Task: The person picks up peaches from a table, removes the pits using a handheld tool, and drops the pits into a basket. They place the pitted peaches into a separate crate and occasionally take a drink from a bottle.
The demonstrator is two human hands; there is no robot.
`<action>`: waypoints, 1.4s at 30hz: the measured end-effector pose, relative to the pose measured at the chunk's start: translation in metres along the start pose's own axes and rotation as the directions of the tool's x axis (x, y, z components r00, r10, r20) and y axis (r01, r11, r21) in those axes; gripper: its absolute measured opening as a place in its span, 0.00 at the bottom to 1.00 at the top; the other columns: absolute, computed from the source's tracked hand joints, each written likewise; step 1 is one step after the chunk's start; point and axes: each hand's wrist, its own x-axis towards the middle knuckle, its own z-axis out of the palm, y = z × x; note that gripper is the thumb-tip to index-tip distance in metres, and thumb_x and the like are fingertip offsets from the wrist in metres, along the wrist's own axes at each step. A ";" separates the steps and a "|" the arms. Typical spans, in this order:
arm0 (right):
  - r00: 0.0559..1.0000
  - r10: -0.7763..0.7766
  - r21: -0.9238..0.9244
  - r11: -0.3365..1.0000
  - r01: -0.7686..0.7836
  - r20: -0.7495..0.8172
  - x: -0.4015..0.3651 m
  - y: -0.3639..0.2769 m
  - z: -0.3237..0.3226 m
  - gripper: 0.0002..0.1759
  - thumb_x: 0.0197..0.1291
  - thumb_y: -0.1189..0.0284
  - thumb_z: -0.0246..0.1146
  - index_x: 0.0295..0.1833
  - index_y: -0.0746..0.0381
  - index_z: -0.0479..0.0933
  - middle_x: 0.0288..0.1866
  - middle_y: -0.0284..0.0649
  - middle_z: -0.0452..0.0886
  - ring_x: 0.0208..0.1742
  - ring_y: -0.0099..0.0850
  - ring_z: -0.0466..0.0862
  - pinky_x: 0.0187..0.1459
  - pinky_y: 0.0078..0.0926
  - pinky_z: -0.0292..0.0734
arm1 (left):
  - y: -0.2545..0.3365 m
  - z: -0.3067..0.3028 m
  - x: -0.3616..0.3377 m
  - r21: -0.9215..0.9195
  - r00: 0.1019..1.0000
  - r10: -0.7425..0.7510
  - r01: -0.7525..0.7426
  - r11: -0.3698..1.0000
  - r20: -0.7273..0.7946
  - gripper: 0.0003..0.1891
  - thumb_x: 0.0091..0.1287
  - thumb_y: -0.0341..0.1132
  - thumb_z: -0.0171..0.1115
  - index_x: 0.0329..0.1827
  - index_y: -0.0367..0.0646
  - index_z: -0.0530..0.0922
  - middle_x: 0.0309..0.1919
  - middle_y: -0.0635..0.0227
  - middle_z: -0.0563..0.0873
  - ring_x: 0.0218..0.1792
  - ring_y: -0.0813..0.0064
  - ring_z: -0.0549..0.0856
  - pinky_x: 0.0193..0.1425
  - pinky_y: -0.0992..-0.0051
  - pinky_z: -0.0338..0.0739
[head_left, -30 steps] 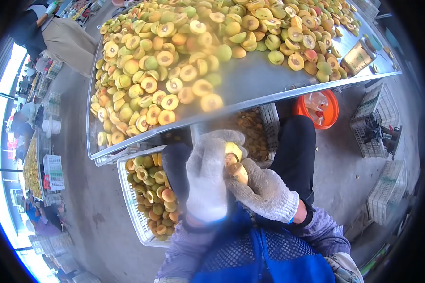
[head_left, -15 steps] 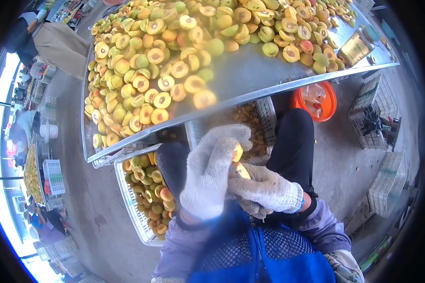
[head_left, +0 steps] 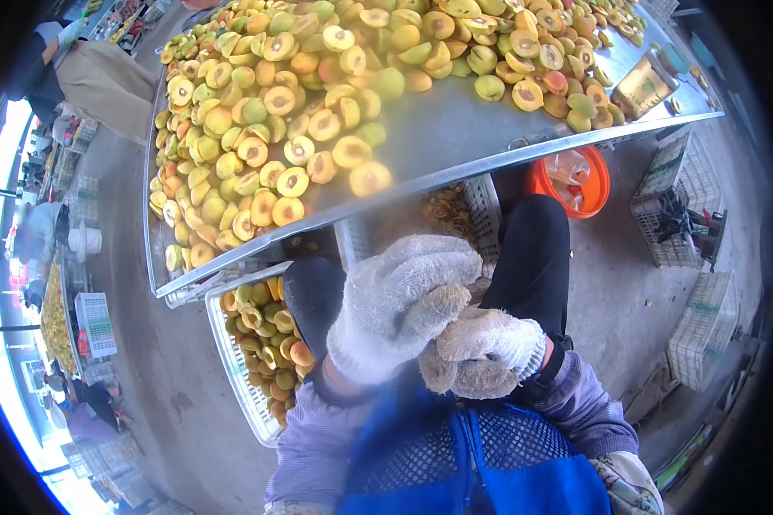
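My left hand [head_left: 408,300], in a pale knitted glove, is closed with its fingers curled over toward the right. Just below and touching it, my right hand [head_left: 487,350] is also closed, its gloved fingers browned with dirt. Whatever lies inside either hand is hidden by the gloves. Both hands are above my lap, in front of the metal table [head_left: 455,150]. Halved yellow-green stone fruit [head_left: 253,152], apricot- or peach-like, cover much of the tabletop, several with pits showing.
Beside my knee, a white crate [head_left: 232,369] holds fruit halves. Another crate [head_left: 485,206] with brown bits stands under the table edge. An orange bucket [head_left: 601,184] and stacked crates [head_left: 674,193] are on the right. A person [head_left: 103,81] stands at the far left.
Yellow fruit pieces showed between my hands earlier; now they are out of sight. My left hand has turned over to the right, and my right hand has curled into a fist.
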 end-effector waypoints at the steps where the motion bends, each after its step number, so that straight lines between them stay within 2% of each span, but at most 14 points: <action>1: 0.999 -0.045 0.049 0.998 0.044 0.019 -0.001 0.008 -0.008 0.21 0.71 0.58 0.59 0.56 0.65 0.79 0.50 0.40 0.84 0.48 0.27 0.83 0.47 0.22 0.77 | -0.001 -0.001 0.000 -0.005 1.000 0.012 -0.012 1.000 0.000 0.16 0.70 0.41 0.60 0.43 0.34 0.85 0.43 0.54 0.87 0.42 0.64 0.87 0.46 0.69 0.82; 4: 0.989 -0.111 0.229 0.970 0.086 0.100 0.001 0.037 -0.032 0.22 0.73 0.62 0.57 0.63 0.65 0.75 0.57 0.42 0.82 0.56 0.30 0.82 0.56 0.25 0.77 | -0.012 0.012 -0.011 -0.088 0.985 0.094 -0.107 0.990 -0.148 0.21 0.74 0.47 0.56 0.44 0.33 0.83 0.42 0.54 0.87 0.41 0.64 0.87 0.44 0.70 0.82; 8: 0.973 -0.068 0.428 0.903 -0.035 0.222 0.007 0.046 -0.042 0.22 0.73 0.68 0.55 0.68 0.65 0.71 0.62 0.43 0.78 0.61 0.31 0.80 0.61 0.28 0.75 | 0.013 0.010 -0.004 -0.646 0.832 -0.555 0.416 0.640 -0.015 0.29 0.70 0.58 0.58 0.48 0.33 0.80 0.42 0.60 0.85 0.39 0.73 0.85 0.46 0.74 0.78; 12: 0.964 -0.157 0.224 0.969 0.108 0.214 0.018 0.037 -0.033 0.17 0.71 0.74 0.57 0.61 0.67 0.76 0.60 0.43 0.80 0.60 0.31 0.80 0.61 0.28 0.75 | -0.024 0.010 -0.021 -0.437 0.851 -0.494 0.380 0.815 -0.179 0.25 0.72 0.54 0.57 0.48 0.35 0.79 0.40 0.62 0.86 0.38 0.71 0.85 0.44 0.73 0.80; 17: 0.960 0.034 -0.030 0.999 -0.044 -0.277 0.013 -0.026 -0.002 0.15 0.66 0.64 0.63 0.49 0.65 0.78 0.33 0.37 0.81 0.24 0.20 0.79 0.24 0.15 0.71 | -0.030 -0.067 -0.051 -0.652 0.524 -0.684 0.284 0.703 -0.508 0.17 0.67 0.39 0.64 0.53 0.36 0.80 0.39 0.59 0.87 0.39 0.64 0.87 0.45 0.65 0.82; 19: 0.873 0.216 -0.238 0.909 -0.344 -0.436 0.012 -0.052 -0.005 0.16 0.65 0.62 0.62 0.47 0.63 0.77 0.19 0.30 0.74 0.15 0.18 0.73 0.16 0.14 0.65 | -0.064 -0.121 -0.094 0.049 0.547 -0.509 0.712 0.701 -0.665 0.19 0.64 0.34 0.66 0.56 0.36 0.80 0.46 0.57 0.87 0.46 0.58 0.86 0.54 0.63 0.80; 22: 0.764 -0.025 -0.449 0.821 -0.352 -0.645 0.026 -0.038 -0.018 0.17 0.67 0.59 0.61 0.46 0.63 0.74 0.19 0.32 0.74 0.13 0.19 0.72 0.14 0.17 0.65 | -0.055 -0.117 -0.105 0.896 0.894 -0.191 0.431 0.110 -0.406 0.18 0.65 0.33 0.65 0.58 0.37 0.81 0.52 0.56 0.85 0.55 0.58 0.83 0.63 0.64 0.75; 24: 0.735 -0.086 -0.512 0.772 -0.378 -0.672 0.032 -0.034 -0.022 0.18 0.67 0.57 0.61 0.45 0.63 0.73 0.19 0.32 0.74 0.14 0.19 0.73 0.15 0.17 0.66 | -0.061 -0.081 -0.089 0.494 0.791 -0.471 0.612 0.617 -0.391 0.18 0.62 0.33 0.64 0.56 0.39 0.80 0.55 0.58 0.83 0.59 0.57 0.80 0.66 0.64 0.72; 26: 0.749 -0.084 -0.535 0.752 -0.385 -0.657 0.031 -0.034 -0.022 0.20 0.65 0.55 0.60 0.45 0.62 0.74 0.22 0.33 0.75 0.19 0.21 0.76 0.21 0.20 0.70 | -0.065 -0.045 -0.070 0.731 0.935 -0.320 0.111 0.673 0.153 0.12 0.65 0.32 0.57 0.50 0.43 0.81 0.46 0.58 0.85 0.50 0.57 0.84 0.57 0.61 0.78; 27: 0.754 -0.088 -0.548 0.742 -0.386 -0.651 0.029 -0.034 -0.022 0.21 0.64 0.54 0.60 0.45 0.62 0.75 0.24 0.33 0.76 0.22 0.22 0.77 0.24 0.22 0.72 | -0.085 -0.020 -0.063 0.726 0.707 -0.620 0.223 0.651 0.339 0.11 0.66 0.33 0.54 0.47 0.46 0.82 0.44 0.59 0.87 0.45 0.56 0.86 0.51 0.60 0.81; 30: 0.741 -0.089 -0.521 0.767 -0.375 -0.665 0.024 -0.029 -0.031 0.18 0.66 0.58 0.62 0.46 0.63 0.73 0.20 0.32 0.74 0.15 0.20 0.73 0.17 0.19 0.68 | -0.130 0.051 -0.052 0.704 0.275 -0.694 0.079 0.706 0.665 0.14 0.68 0.38 0.53 0.44 0.45 0.87 0.47 0.57 0.88 0.49 0.56 0.87 0.50 0.60 0.82; 32: 0.716 -0.088 -0.497 0.778 -0.384 -0.692 0.018 -0.029 -0.027 0.18 0.66 0.58 0.63 0.46 0.63 0.73 0.20 0.32 0.74 0.15 0.20 0.73 0.17 0.19 0.68 | -0.177 0.090 -0.091 0.697 0.242 -0.782 0.355 0.623 0.575 0.18 0.63 0.40 0.58 0.53 0.43 0.85 0.54 0.54 0.86 0.55 0.54 0.85 0.57 0.60 0.80; 34: 0.699 -0.068 -0.465 0.792 -0.397 -0.712 0.011 -0.033 -0.025 0.17 0.66 0.59 0.63 0.45 0.63 0.73 0.20 0.32 0.74 0.15 0.20 0.73 0.17 0.18 0.68 | -0.240 0.124 -0.142 0.692 0.176 -0.754 0.308 0.653 0.633 0.19 0.64 0.40 0.57 0.55 0.43 0.84 0.57 0.55 0.84 0.57 0.53 0.84 0.60 0.60 0.78; 42: 0.695 -0.053 -0.399 0.848 -0.348 -0.718 -0.001 -0.032 -0.038 0.17 0.65 0.60 0.64 0.45 0.62 0.73 0.20 0.31 0.73 0.15 0.19 0.72 0.17 0.18 0.68 | -0.203 0.122 -0.103 0.581 -0.004 -0.755 0.641 0.502 0.656 0.27 0.68 0.47 0.57 0.69 0.50 0.75 0.67 0.62 0.78 0.65 0.60 0.78 0.67 0.63 0.72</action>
